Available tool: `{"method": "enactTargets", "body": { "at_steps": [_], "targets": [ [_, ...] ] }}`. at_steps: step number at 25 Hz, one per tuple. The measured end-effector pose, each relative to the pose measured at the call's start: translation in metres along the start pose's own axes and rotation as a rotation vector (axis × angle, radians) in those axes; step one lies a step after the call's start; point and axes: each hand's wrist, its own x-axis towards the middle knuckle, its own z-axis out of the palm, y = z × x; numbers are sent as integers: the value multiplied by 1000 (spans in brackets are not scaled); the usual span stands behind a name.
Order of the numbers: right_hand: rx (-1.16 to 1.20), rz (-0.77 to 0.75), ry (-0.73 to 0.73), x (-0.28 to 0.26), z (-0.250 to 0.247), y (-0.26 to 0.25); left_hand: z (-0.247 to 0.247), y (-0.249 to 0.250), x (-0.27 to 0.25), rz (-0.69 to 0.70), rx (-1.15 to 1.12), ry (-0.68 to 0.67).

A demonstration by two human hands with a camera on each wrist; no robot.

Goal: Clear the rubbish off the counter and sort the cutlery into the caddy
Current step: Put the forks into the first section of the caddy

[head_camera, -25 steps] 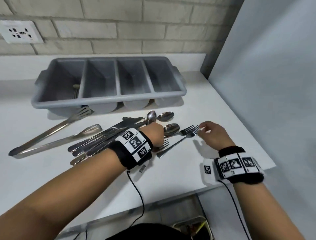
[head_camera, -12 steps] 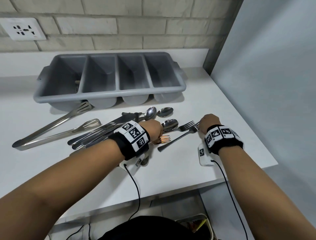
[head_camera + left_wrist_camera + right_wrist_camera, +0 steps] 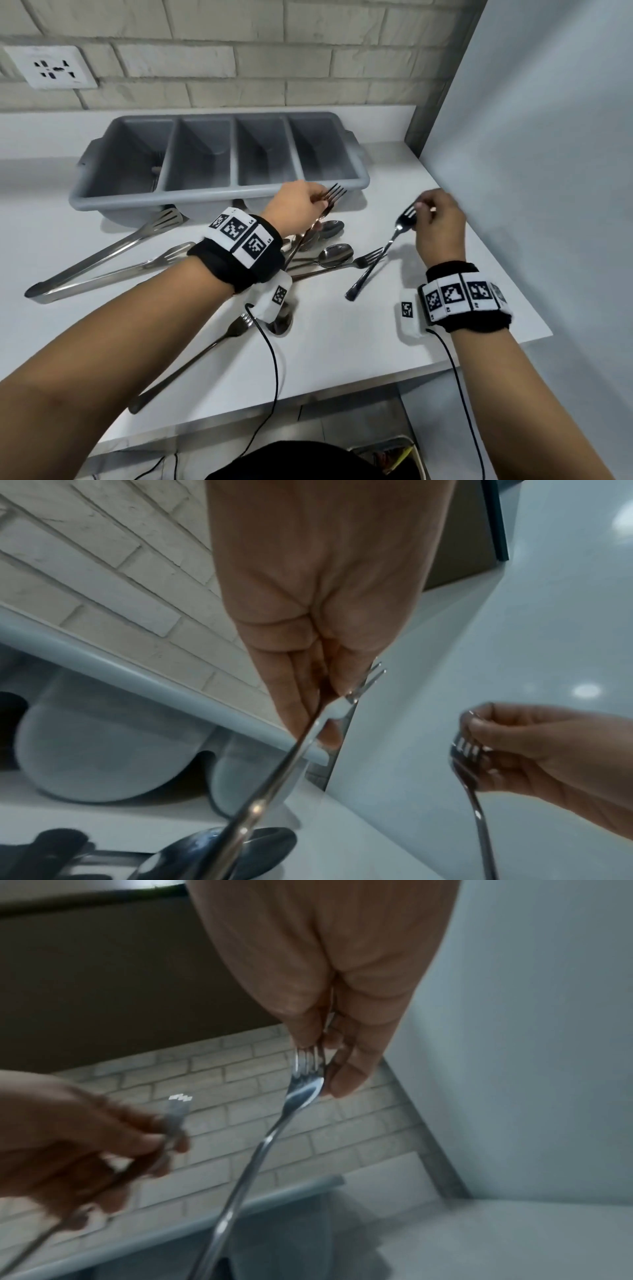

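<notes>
Forks [image 3: 334,197] pinched: left hand [image 3: 298,210], right hand [image 3: 440,226].

The two forks, one [image 3: 334,196] in the left hand [image 3: 297,211] and one [image 3: 383,251] in the right hand [image 3: 439,224], look like polished metal with a bright, mirror-like shine, and the spoons [image 3: 334,255] and the tongs [image 3: 102,255] on the counter have the same glossy steel look. The caddy [image 3: 219,197] seems to be grey plastic, smooth and matt. The counter [image 3: 342,342] is a white smooth surface with a soft sheen, the wall [image 3: 274,51] behind is rough pale brick, and the wristbands [image 3: 236,270] look like black cloth.
</notes>
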Motion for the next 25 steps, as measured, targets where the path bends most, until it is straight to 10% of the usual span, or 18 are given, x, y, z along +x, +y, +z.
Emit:
{"method": "enactTargets", "body": {
  "at_steps": [15, 25],
  "targets": [
    [138, -138, -126, 2, 51, -75, -5, 27, -12, -39, -475, -77],
    [362, 63, -7, 25, 78, -94, 4, -27, -37, -51, -253, -26]
  ]
}}
